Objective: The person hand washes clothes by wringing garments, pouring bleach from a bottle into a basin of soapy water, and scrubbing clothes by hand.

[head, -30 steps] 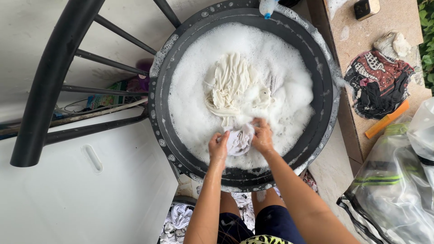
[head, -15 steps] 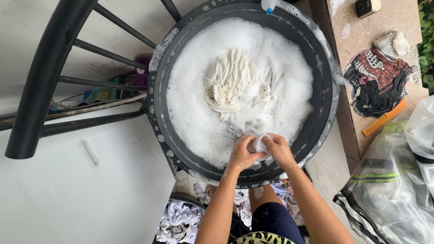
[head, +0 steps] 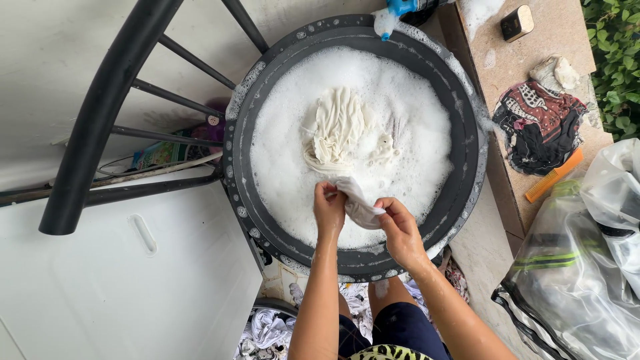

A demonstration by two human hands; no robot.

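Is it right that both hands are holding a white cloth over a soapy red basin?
Not quite: the basin is black, not red, as the head view shows. The rest holds: the left hand and right hand both hold a white cloth over its suds.

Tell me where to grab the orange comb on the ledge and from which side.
Take the orange comb by its plain spine, across the narrow width, coming from above. It lies flat and slanted on the stone ledge, its upper end close to the patterned cloth, so a grip near the lower, free end looks easiest.
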